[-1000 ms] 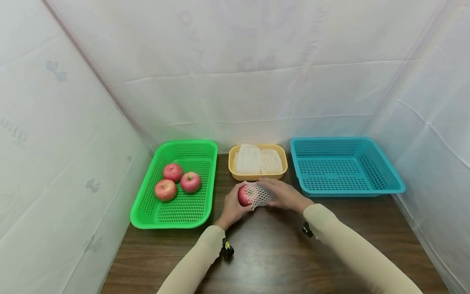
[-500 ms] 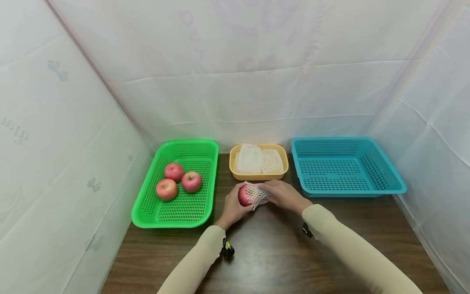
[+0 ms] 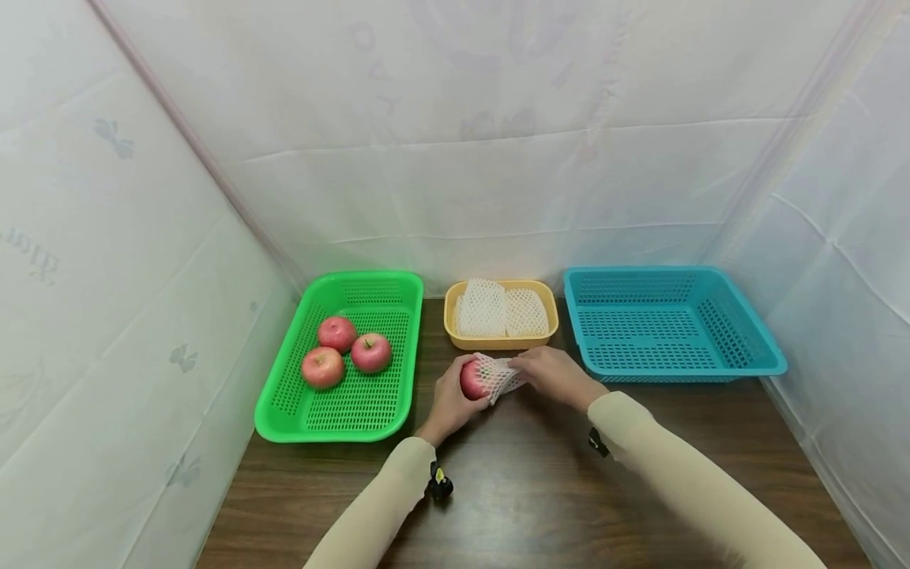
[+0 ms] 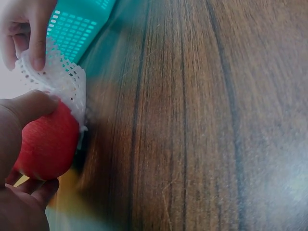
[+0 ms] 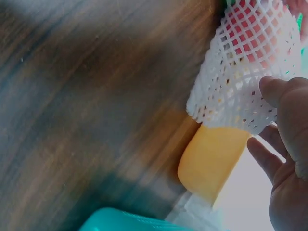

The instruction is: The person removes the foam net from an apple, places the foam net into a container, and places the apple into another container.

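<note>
A red apple (image 3: 472, 381) sits partly inside a white foam net sleeve (image 3: 502, 374) in front of the yellow basket. My left hand (image 3: 451, 399) grips the apple from the left, its thumb at the sleeve's mouth in the left wrist view, where the apple's bare side (image 4: 50, 144) shows. My right hand (image 3: 558, 375) pinches the sleeve's right end between thumb and fingers. In the right wrist view the net (image 5: 240, 82) stretches over the apple's far part and hangs loose nearer the right thumb (image 5: 272, 91).
A green basket (image 3: 334, 435) on the left holds three apples. Behind the hands, a small yellow basket (image 3: 501, 343) contains folded foam nets (image 3: 483, 308). A blue basket (image 3: 682, 371) stands at right on the brown wooden table (image 3: 526, 490). White sheeting (image 3: 498, 190) encloses the back and sides.
My right hand has drawn back slightly from over the apple to the sleeve's right end and now pinches it there. The left hand keeps its grip on the apple.
</note>
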A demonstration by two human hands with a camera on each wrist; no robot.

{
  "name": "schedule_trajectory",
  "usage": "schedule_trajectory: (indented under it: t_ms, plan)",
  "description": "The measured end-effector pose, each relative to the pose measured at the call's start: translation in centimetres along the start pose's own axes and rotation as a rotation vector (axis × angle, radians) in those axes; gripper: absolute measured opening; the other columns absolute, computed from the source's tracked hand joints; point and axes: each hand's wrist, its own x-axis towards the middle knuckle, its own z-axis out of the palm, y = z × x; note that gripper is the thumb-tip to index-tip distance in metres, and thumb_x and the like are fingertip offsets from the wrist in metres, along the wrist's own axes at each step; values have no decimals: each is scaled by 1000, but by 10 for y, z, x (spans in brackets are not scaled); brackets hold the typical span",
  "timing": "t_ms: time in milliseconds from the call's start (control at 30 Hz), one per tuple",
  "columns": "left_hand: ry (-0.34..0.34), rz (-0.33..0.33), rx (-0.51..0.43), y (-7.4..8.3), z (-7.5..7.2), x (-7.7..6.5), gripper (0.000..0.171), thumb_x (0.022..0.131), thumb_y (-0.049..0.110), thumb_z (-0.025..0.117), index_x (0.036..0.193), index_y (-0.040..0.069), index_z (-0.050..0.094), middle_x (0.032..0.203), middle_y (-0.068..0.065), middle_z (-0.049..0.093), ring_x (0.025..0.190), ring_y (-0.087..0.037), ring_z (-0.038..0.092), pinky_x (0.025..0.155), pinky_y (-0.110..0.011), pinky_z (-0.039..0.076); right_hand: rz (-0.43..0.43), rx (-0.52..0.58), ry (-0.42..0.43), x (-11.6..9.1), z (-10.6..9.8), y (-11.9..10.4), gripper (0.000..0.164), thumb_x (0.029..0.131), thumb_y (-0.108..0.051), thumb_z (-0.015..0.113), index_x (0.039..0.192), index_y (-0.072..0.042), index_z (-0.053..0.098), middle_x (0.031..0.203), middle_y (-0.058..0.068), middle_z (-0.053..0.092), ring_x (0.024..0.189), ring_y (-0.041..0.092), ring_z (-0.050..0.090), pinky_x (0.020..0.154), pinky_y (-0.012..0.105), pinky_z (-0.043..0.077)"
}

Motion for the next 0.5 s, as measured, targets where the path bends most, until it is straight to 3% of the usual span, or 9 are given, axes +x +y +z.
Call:
schedule_trajectory:
  t_ms: [267, 500]
  plan:
    - [33, 5, -6, -3, -2, -1, 77, 66, 24, 90, 132, 16, 49, 122, -5, 61, 106, -21, 60, 90, -40, 49, -4, -46, 8, 3, -14, 5, 15, 93, -14, 66, 104, -24, 71, 88, -10, 70, 69, 2, 57, 68, 22, 53]
    - [54, 8, -13, -3, -6, -3, 76, 67, 23, 90, 131, 13, 50, 121, -7, 61, 107, -23, 60, 91, -41, 49, 33, -66, -4, 3, -26, 8, 12, 96, -17, 63, 104, -23, 70, 84, -9, 69, 61, 3, 50, 61, 19, 48]
